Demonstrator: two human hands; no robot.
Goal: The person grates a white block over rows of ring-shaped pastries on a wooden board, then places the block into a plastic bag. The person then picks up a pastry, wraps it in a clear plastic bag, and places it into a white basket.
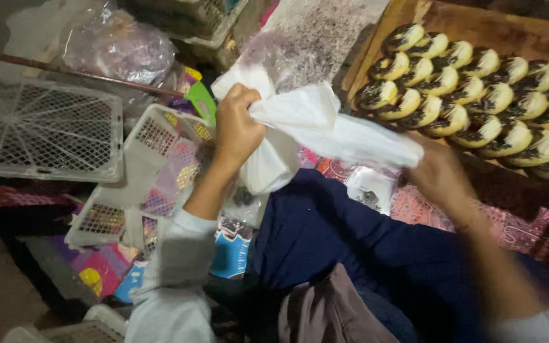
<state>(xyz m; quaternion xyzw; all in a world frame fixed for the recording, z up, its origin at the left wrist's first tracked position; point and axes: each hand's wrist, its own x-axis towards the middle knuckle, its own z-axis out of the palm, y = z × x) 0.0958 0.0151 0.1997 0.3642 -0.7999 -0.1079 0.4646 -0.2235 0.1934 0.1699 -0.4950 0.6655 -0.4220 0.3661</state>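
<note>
My left hand [236, 127] grips the bunched end of a white plastic bag [312, 124] at centre. The bag stretches to the right, where my blurred right hand [438, 174] holds its other end. Just beyond the bag, at the upper right, a wooden tray [478, 25] carries rows of round yellow pastries with dark topping [471, 95]. A dark blue cloth [338, 235] lies over my lap below the hands.
White plastic lattice baskets [39, 127] sit at the left, one tilted [154, 171] by my left forearm. A clear plastic bag [119, 44] lies at the back left. Small packets [371, 187] rest on a patterned red mat [516, 228].
</note>
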